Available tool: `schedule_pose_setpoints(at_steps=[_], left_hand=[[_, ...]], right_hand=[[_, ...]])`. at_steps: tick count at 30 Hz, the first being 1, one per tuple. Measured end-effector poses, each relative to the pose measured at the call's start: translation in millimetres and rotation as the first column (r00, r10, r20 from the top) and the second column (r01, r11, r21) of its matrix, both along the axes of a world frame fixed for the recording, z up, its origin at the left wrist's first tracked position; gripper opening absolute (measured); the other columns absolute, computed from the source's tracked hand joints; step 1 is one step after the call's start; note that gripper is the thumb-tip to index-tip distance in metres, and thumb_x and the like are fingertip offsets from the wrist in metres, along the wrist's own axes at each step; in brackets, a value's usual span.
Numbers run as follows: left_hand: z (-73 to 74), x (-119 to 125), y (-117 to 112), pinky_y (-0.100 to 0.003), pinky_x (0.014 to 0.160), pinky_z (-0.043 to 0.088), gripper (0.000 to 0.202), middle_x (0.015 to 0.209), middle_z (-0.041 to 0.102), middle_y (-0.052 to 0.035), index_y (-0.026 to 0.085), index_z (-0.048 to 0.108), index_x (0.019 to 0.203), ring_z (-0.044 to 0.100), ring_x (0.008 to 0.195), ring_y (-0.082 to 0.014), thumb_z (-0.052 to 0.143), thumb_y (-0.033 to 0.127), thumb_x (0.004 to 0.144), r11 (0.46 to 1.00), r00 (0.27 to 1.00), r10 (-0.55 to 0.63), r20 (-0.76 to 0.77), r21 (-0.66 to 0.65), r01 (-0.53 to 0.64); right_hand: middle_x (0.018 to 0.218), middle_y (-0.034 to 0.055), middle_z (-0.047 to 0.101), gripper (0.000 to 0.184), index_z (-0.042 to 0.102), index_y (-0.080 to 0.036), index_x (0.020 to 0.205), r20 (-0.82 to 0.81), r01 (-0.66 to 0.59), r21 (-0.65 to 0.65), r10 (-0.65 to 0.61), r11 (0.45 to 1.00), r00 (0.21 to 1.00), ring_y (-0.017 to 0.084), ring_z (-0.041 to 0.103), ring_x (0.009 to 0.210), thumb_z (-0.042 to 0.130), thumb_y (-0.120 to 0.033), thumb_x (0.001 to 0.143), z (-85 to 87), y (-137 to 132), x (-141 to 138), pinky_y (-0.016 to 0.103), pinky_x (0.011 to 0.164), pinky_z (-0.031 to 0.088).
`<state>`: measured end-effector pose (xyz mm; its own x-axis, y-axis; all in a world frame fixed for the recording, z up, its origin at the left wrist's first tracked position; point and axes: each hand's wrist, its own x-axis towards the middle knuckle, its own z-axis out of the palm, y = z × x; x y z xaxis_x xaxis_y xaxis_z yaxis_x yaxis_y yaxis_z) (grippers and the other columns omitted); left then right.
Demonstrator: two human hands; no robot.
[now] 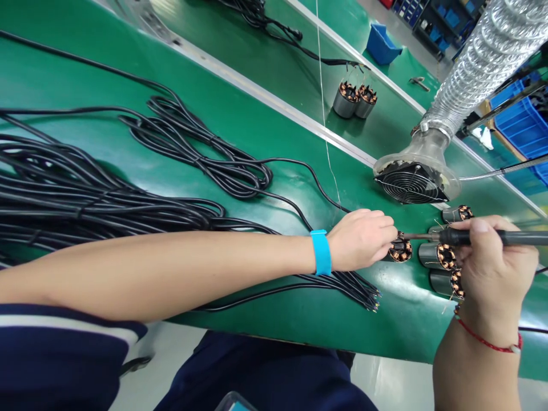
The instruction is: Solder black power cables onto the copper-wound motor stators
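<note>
My right hand (496,262) grips a soldering iron (458,236) by its black handle. The iron's metal tip points left and reaches a motor stator (401,251) with copper windings. Right beside that stator, my left hand (363,240) is closed, its fingertips at the stator's upper edge. What those fingers pinch is hidden. A black cable (321,185) and a thin solder wire (329,154) both run down to the back of my left hand. More stators (436,256) stand close to my right hand, partly covered by it.
Coiled black cables (192,145) cover the bench's left side. Stripped cable ends (372,297) lie near the front edge. A fume extractor hood (415,177) on a silver duct (483,63) hangs above the stators. Two stators (346,101) stand behind a metal rail (257,85).
</note>
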<state>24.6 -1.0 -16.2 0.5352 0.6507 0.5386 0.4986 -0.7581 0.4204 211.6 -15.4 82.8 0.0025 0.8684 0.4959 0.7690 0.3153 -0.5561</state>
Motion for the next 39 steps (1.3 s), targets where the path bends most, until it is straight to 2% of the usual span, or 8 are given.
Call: schedule_pose_setpoints(at_steps=[3,7,11,15,18,26,32,39], left_hand=[[0.4,0.4,-0.3,-0.031,0.067,0.038,0.021,0.074,0.061,-0.0041,0.015,0.065,0.078,0.053,0.074,-0.0173,0.050,0.021,0.093,1.000,1.000,0.000,-0.001,-0.008,-0.001],[1.4,1.0,-1.0,-0.030,0.068,0.038,0.022,0.073,0.061,-0.0033,0.016,0.064,0.075,0.053,0.072,-0.0165,0.050,0.021,0.092,0.997,1.000,0.018,0.008,-0.077,-0.017],[5.4,0.5,-1.9,-0.029,0.068,0.039,0.019,0.073,0.061,-0.0024,0.016,0.062,0.073,0.054,0.071,-0.0160,0.052,0.020,0.089,0.972,0.997,0.052,0.048,-0.232,-0.040],[13.4,-1.1,-3.9,-0.028,0.066,0.038,0.015,0.072,0.061,-0.0007,0.016,0.060,0.071,0.053,0.069,-0.0147,0.054,0.017,0.084,0.892,0.991,0.090,0.104,-0.451,-0.034],[18.3,-2.7,-4.0,-0.025,0.062,0.036,0.014,0.069,0.059,0.0019,0.017,0.059,0.070,0.050,0.063,-0.0120,0.052,0.014,0.082,0.800,0.982,0.091,0.164,-0.599,0.026],[17.3,-7.6,4.7,-0.021,0.054,0.032,0.015,0.056,0.045,0.0066,0.016,0.056,0.067,0.039,0.055,-0.0084,0.050,0.017,0.081,0.624,0.937,0.121,0.327,-0.759,0.184],[16.3,-6.1,2.4,-0.020,0.056,0.037,0.015,0.061,0.055,0.0039,0.015,0.059,0.067,0.047,0.058,-0.0093,0.052,0.019,0.079,0.670,0.947,0.101,0.306,-0.725,0.162],[10.9,-4.3,-0.5,-0.023,0.065,0.043,0.022,0.070,0.070,-0.0009,0.015,0.072,0.078,0.058,0.064,-0.0120,0.053,0.023,0.086,0.730,0.986,0.088,0.144,-0.682,0.035]], right_hand=[[0.050,-0.0024,0.052,0.022,0.071,-0.018,0.074,-0.221,0.039,0.114,-0.013,0.993,0.975,0.009,0.044,0.038,0.065,-0.036,0.086,4.8,-3.4,1.2,0.023,0.035,0.031],[0.066,0.0012,0.065,0.021,0.074,-0.019,0.101,-0.216,0.070,0.162,-0.034,0.984,0.976,0.011,0.059,0.048,0.070,-0.032,0.085,-3.5,-17.3,8.7,0.024,0.043,0.044],[0.095,0.0065,0.074,0.044,0.050,-0.024,0.137,-0.180,-0.038,0.011,0.039,0.999,0.983,0.018,0.073,0.071,0.057,-0.032,0.094,-40.8,-30.9,10.0,0.033,0.062,0.058],[0.108,0.0085,0.072,0.027,0.053,-0.023,0.123,-0.061,-0.048,-0.040,0.045,0.998,0.997,0.021,0.071,0.101,0.051,-0.030,0.096,-82.3,-29.1,-1.7,0.043,0.093,0.054],[0.124,0.0115,0.066,0.027,0.049,-0.023,0.123,-0.103,-0.100,-0.078,0.092,0.992,0.990,0.020,0.066,0.113,0.050,-0.027,0.096,-99.4,-23.9,-11.8,0.041,0.095,0.053],[0.083,-0.0006,0.069,0.029,0.045,-0.024,0.120,-0.354,-0.151,-0.050,0.124,0.987,0.927,0.014,0.069,0.077,0.053,-0.022,0.092,-102.1,-26.4,-23.1,0.029,0.071,0.056],[0.087,-0.0008,0.067,0.039,0.044,-0.026,0.125,-0.440,-0.127,-0.134,0.056,0.983,0.896,0.013,0.066,0.071,0.058,-0.023,0.088,-99.9,-30.7,-28.1,0.027,0.063,0.055],[0.083,-0.0021,0.062,0.037,0.044,-0.025,0.126,-0.367,-0.104,-0.146,0.044,0.984,0.929,0.014,0.064,0.072,0.054,-0.022,0.091,-103.6,-33.0,-33.0,0.030,0.068,0.053]])
